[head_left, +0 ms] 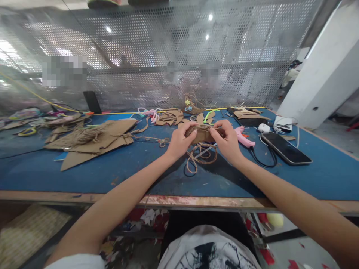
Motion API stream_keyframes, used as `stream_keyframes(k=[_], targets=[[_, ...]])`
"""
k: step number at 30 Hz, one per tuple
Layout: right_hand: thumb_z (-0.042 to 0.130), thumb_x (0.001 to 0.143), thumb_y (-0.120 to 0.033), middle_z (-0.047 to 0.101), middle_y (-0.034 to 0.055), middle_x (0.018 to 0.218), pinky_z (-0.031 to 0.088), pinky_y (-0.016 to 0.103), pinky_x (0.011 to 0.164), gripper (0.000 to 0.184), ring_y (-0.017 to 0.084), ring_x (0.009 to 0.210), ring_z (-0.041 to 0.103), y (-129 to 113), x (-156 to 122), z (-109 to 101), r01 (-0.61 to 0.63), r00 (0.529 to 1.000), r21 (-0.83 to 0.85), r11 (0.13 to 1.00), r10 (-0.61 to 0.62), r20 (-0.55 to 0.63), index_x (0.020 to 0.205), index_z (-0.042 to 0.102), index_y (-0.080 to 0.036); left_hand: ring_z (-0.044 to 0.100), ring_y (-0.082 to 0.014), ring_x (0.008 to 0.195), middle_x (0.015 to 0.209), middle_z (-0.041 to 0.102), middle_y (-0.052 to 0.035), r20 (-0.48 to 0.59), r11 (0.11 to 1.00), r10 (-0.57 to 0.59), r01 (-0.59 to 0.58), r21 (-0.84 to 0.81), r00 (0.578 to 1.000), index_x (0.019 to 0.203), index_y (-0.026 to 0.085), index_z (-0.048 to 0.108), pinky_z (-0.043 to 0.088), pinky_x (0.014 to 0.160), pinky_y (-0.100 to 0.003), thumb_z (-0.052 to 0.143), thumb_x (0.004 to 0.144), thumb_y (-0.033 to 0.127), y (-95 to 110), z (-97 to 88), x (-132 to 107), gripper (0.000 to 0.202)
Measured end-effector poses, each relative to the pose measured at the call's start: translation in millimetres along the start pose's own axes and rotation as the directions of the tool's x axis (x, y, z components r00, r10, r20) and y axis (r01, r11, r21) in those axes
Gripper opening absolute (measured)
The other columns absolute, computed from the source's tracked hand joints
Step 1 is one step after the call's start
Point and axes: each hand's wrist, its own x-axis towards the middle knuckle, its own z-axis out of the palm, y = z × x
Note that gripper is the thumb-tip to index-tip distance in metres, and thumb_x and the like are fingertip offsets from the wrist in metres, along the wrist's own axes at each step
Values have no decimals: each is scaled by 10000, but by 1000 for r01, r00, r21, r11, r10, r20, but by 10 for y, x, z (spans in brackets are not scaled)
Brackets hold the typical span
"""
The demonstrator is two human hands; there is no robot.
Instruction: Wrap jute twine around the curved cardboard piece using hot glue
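My left hand (pixel 180 140) and my right hand (pixel 228 142) hold a small curved piece of cardboard (pixel 204 138) between them, raised over the middle of the table. Rows of brown twine run along its upper part, and thumbs and fingers pinch it at both ends. Below the piece, loose loops of twine (pixel 192 160) lie on the blue tabletop, with a thin pale stick partly among them. Just right of my right hand is a pink glue gun (pixel 245 140) with a black cable. Its front part is hidden behind the hand.
Left, a twine bundle (pixel 88 135) lies on cardboard sheets (pixel 120 129). Cardboard scraps (pixel 169 116) and a twine-covered ornament with flowers (pixel 193 108) stand at the back. A phone (pixel 286 148) and white charger (pixel 264 128) lie right. Perforated metal screen (pixel 146 56) borders the table.
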Motion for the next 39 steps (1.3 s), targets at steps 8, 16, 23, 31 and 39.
stream_keyframes(k=[8,16,23,31,39], targets=[[532,807,-253,502,2,786,396,299,670,73,158,735,480,-5,-11,0,36,998,37,999,-38,54,760,485,-221,637,-206,975,1060,702,-51,32,990,79,-83,110,996,1080,180,631,470,898,-311,602,792,247,64,-36,-13,297],[533,822,-242,523,12,795,427,329,720,83,172,777,510,-19,-20,3,112,991,63,992,-117,70,753,491,-224,654,-190,930,1000,728,-40,29,992,98,-100,71,995,980,184,671,486,875,-302,576,809,205,100,-15,-29,198],[594,789,-209,514,56,915,471,361,728,32,204,867,532,-53,-19,-24,308,951,-106,946,-309,9,764,581,-225,632,-195,964,992,696,-46,-104,995,-69,61,-82,992,938,177,624,474,922,-339,572,784,208,80,30,0,166],[645,785,-230,563,61,930,451,419,833,52,233,928,552,-73,-28,-58,485,862,-315,816,-508,11,743,632,-258,655,-182,894,946,692,-34,-68,923,-200,165,-347,977,966,192,584,515,855,-333,573,771,216,86,80,-18,197],[635,800,-241,574,69,930,464,417,818,55,235,922,557,-64,-30,-67,480,870,-284,830,-492,34,749,641,-260,649,-211,1030,1046,715,-53,-65,954,-104,81,-288,992,977,174,653,475,973,-346,604,747,195,126,52,-30,236]])
